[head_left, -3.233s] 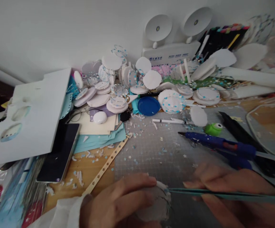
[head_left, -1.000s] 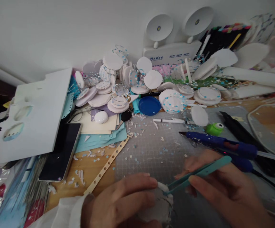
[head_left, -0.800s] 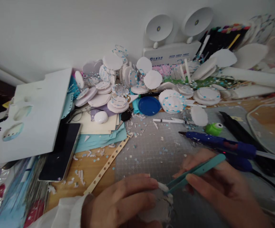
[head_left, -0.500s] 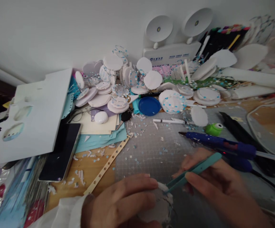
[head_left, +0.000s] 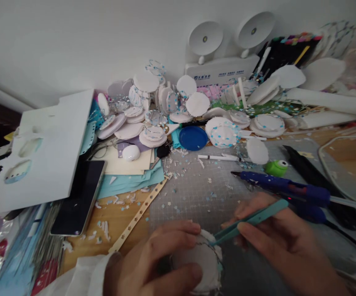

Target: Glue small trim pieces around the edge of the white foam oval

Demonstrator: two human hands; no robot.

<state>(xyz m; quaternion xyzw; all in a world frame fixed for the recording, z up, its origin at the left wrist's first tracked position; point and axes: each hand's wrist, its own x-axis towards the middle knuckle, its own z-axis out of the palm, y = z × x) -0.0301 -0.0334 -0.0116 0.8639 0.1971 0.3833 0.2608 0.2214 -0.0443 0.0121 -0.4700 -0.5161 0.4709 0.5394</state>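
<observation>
My left hand [head_left: 153, 263] grips a white round foam disc [head_left: 198, 259] at the bottom middle, fingers over its top edge and thumb under it. My right hand [head_left: 282, 250] holds teal tweezers [head_left: 248, 220], whose tips touch the disc's upper right rim. Both hands are over the grey cutting mat [head_left: 196, 193]. A blue glue gun [head_left: 285, 189] lies just beyond my right hand.
Many white discs with blue dots [head_left: 223, 131] are piled along the wall, with a blue lid [head_left: 193, 137] among them. A white foam board with round cut-outs [head_left: 39, 152] leans at left over a phone [head_left: 79, 197]. A green punch [head_left: 276, 166] and paper scraps lie on the mat.
My left hand has turned the disc so more of its face shows, the thumb now under it. The tweezers, flat and level 3 s ago, now slant down to the disc's rim.
</observation>
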